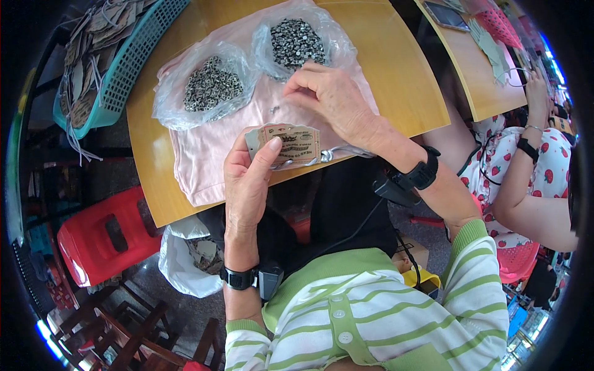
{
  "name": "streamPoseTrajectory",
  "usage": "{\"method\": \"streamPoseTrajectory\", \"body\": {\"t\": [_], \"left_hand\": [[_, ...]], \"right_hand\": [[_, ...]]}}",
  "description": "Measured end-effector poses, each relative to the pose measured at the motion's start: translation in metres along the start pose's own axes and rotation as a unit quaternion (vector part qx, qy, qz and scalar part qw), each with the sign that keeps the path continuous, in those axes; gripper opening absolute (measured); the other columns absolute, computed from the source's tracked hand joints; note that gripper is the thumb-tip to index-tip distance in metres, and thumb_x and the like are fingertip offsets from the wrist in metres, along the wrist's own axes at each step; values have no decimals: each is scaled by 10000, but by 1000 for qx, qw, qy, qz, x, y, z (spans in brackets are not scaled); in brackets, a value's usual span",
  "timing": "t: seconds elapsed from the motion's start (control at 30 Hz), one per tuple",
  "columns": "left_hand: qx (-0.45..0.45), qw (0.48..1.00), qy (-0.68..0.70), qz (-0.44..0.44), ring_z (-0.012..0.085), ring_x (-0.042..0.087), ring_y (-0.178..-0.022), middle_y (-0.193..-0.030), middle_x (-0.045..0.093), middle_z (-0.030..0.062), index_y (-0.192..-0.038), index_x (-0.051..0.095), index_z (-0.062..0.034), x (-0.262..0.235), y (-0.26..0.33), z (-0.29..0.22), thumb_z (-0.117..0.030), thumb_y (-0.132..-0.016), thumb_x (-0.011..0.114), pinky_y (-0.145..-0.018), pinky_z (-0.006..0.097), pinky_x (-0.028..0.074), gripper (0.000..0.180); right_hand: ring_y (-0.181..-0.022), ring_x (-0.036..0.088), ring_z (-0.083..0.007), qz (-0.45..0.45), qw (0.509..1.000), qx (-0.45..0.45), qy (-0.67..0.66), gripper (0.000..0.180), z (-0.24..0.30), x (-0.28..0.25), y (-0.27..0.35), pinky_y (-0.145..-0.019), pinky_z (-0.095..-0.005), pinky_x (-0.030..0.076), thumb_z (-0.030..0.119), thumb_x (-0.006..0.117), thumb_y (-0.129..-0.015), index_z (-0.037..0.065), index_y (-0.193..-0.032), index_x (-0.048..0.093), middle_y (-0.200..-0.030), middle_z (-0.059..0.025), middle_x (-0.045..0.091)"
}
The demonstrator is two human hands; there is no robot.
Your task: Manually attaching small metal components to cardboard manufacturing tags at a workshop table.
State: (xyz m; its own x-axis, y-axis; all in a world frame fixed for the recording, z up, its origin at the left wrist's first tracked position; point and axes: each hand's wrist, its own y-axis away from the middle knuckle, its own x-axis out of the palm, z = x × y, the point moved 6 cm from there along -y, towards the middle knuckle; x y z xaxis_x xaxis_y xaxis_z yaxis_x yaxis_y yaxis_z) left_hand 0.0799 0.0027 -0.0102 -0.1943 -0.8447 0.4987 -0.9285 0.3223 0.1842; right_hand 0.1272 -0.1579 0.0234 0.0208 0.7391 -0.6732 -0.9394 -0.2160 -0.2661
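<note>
Past striped cardigan [334, 309], grip probably light, stiff card [298, 146] by its edge: pinched in left hand [249, 170], with right hand [334, 99] narrowed, contents unclear.

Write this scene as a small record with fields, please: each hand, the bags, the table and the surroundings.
left hand: holds a tan printed card
right hand: over the pink cloth, fingers curled; grip unclear
bags: left bag and right bag, clear plastic, each with small metal pieces
table: yellow-brown, under the cloth
left side: teal basket, red stool
right side: another person, seated
</note>
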Motion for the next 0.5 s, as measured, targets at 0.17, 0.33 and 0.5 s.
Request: {"method": "streamPoseTrajectory", "body": {"t": [0.17,0.33,0.5], "left_hand": [[-20,1000,13,5,93,612,-912,-1034,645,48,-1100,577,-20,1,-1,1,-146,-942,608,-818,271,516,205],[-10,1000,-2,6,86,610,-907,-1013,645,38,-1084,572,-23,2,-1,1,-147,-949,598,-817,262,511,186],[-9,1000,4,8,74,603,-904,-1006,645,30,-1085,572,-27,-1,0,2,-155,-956,589,-823,252,492,183]], "right_hand": [[-727,596,-217,3,1000,15,11,81,0,-1,0,-662,-316,469,62,641,-854,4,-909,624,-834,-102,590],[-734,604,-225,16,999,4,38,97,-1,0,-3,-677,-323,477,78,640,-854,-7,-883,606,-835,-112,593],[-690,608,-246,56,995,69,-53,180,-7,0,-8,-669,-357,498,161,649,-828,9,-923,637,-793,-121,642]]}}
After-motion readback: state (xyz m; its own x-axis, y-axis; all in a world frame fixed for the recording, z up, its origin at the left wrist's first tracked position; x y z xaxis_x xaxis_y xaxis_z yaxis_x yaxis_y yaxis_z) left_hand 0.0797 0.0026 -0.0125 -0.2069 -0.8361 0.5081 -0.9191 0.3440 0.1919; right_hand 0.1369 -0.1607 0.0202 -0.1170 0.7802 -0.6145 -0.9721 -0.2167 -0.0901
